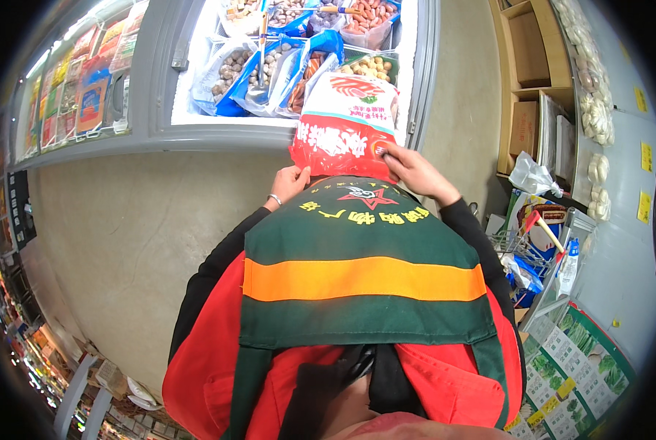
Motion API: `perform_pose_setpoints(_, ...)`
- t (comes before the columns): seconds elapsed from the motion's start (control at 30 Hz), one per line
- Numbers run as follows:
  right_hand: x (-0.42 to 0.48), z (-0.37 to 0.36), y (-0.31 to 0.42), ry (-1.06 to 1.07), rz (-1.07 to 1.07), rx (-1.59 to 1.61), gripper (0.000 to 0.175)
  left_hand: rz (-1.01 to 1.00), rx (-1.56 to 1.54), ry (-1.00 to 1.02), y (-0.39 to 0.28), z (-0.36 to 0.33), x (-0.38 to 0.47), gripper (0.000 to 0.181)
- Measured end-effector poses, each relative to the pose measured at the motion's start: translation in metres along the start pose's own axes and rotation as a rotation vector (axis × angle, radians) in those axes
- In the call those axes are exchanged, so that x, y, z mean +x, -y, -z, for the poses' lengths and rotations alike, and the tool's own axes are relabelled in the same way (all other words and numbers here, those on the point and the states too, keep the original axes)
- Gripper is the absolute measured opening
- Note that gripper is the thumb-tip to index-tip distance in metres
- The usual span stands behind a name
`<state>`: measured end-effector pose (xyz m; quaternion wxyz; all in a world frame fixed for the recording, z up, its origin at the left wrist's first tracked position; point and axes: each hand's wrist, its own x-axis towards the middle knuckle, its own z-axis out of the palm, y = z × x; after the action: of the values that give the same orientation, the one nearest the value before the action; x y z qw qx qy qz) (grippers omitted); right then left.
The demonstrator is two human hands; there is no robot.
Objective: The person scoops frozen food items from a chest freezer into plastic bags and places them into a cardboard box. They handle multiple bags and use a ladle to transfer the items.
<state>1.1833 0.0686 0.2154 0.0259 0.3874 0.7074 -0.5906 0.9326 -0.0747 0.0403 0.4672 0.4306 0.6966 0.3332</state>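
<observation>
A red and white printed plastic food bag (pixel 345 124) is held at the near edge of an open chest freezer (pixel 234 136). My left hand (pixel 292 183) pinches its lower left corner between thumb and fingers. On the other side, my right hand (pixel 418 173) grips the lower right edge, thumb on top. Its far end overlaps a bag of round yellowish balls (pixel 369 67). Beside it in the freezer stand opened bags of greyish meatballs (pixel 233 71) and a bag of orange-brown pieces (pixel 312 69). A metal scoop (pixel 259 91) rests among them.
At left is a lit freezer compartment with packaged goods (pixel 91 104). To the right stand a wooden shelf (pixel 526 49), a shopping cart (pixel 545 236) holding bags and boxes, and a counter (pixel 627 165) with wrapped white items. Concrete floor (pixel 130 236) shows at left.
</observation>
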Motion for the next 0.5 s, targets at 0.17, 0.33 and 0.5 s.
perform_pose_setpoints(0.17,-0.029,0.016,-0.02,0.448,-0.122,-0.624,0.019,0.073,-0.12,0.073,0.004,-0.001,0.003,0.039)
perform_pose_setpoints(0.33,-0.034,0.002,-0.05,0.265,-0.138,-0.821,0.02,0.074,-0.139,0.078,0.007,-0.006,0.006,0.038)
perform_pose_setpoints(0.5,-0.039,0.013,-0.042,0.272,-0.102,-0.817,0.018,0.103,-0.175,0.074,0.011,-0.008,0.006,0.038)
